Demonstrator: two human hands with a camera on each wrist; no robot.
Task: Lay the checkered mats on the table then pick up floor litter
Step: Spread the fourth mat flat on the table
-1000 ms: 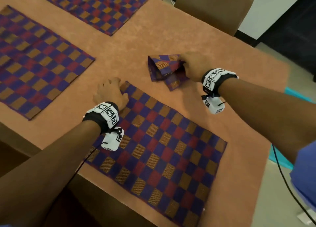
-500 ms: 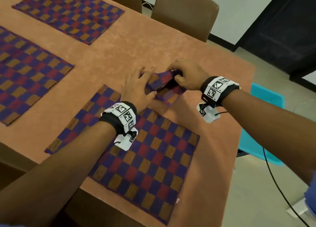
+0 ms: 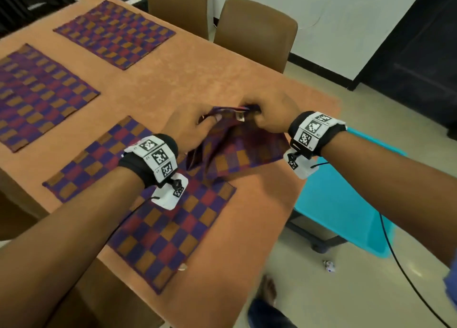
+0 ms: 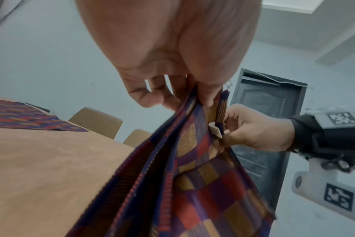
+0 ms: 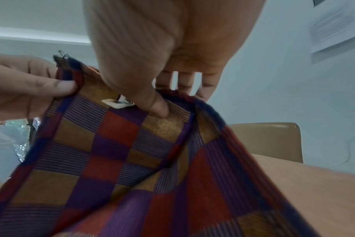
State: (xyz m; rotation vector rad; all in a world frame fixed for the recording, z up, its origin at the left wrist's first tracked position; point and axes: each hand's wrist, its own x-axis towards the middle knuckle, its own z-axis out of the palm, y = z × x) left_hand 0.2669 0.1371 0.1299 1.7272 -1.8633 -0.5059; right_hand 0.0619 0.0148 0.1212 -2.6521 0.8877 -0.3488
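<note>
Both hands hold a folded checkered mat (image 3: 237, 149) up above the orange table (image 3: 197, 80), near its right edge. My left hand (image 3: 195, 127) pinches the mat's top edge between thumb and fingers; the mat (image 4: 203, 184) hangs below my left hand (image 4: 201, 96). My right hand (image 3: 267, 115) pinches the same edge close by, next to a small white tag (image 5: 116, 103) on the mat (image 5: 132, 168); my right thumb (image 5: 152, 102) presses the cloth. Three other checkered mats lie flat: one (image 3: 148, 204) under my forearm, one (image 3: 37, 95) at left, one (image 3: 116, 33) at the far side. A crumpled litter piece (image 3: 329, 266) lies on the floor.
Two brown chairs (image 3: 257, 31) stand at the table's far side. A turquoise stool (image 3: 346, 199) sits right of the table on the tiled floor. A black cable (image 3: 405, 273) trails from my right arm. A foot (image 3: 268, 288) shows by the table's near corner.
My left hand left the flat mat and joined the right on the folded mat. Both lifted it off the table and it is partly unfolding, hanging down.
</note>
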